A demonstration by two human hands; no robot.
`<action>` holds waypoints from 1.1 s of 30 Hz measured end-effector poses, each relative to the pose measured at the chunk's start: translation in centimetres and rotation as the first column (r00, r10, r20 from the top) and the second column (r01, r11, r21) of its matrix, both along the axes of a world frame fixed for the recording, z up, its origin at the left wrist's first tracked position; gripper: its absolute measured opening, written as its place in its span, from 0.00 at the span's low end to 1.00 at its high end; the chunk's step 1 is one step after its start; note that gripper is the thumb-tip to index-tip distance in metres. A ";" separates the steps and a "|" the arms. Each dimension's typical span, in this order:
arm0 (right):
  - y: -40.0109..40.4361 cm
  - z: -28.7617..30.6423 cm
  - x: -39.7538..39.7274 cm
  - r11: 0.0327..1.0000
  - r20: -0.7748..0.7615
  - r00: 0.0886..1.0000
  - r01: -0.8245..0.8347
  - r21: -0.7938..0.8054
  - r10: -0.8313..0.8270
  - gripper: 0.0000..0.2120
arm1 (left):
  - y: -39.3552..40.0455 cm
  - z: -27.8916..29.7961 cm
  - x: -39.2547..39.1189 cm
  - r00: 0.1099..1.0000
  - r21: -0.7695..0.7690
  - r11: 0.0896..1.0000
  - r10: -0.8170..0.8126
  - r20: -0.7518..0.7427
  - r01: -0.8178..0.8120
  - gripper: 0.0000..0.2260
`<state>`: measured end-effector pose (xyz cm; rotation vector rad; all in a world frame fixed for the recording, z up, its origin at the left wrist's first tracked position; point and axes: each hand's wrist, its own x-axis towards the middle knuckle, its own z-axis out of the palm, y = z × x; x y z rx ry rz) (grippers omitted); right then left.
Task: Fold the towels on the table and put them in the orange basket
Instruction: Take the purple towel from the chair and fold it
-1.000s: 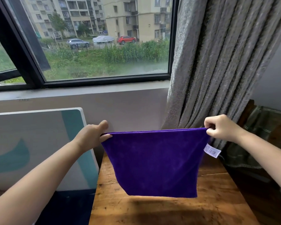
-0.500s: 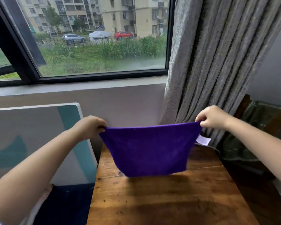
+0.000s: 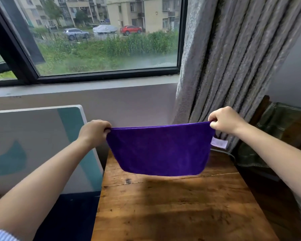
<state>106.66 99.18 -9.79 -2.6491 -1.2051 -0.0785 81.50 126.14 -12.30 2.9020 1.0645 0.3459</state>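
purple towel (image 3: 159,151) stretched above wooden table (image 3: 172,209), left hand (image 3: 93,132), right hand (image 3: 223,120) pinching corners

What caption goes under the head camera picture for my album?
Two hands, left and right, hold a purple towel stretched above a wooden table.

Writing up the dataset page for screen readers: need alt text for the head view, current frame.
A person holds a purple towel up by its top corners, the left hand and the right hand each gripping one, so it hangs above a wooden table. A white tag sticks out near the right hand. Behind are a window and a grey curtain.
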 end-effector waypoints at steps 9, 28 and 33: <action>2.9 0.2 2.4 0.993 -0.305 0.946 0.119 0.000 -0.114 0.13 | 1.8 1.0 2.5 0.910 -0.680 0.734 0.275 0.311 0.011 0.11; 0.9 -9.5 -2.7 0.918 -0.193 0.954 -0.277 -0.283 0.228 0.11 | -0.6 -5.4 -3.5 0.881 -0.269 0.959 -0.199 -0.429 0.085 0.10; -2.3 -17.8 -6.9 0.721 -0.283 0.933 -0.352 -0.597 0.222 0.10 | -5.3 -13.7 -5.1 0.585 -0.361 0.922 -0.370 -0.721 0.139 0.12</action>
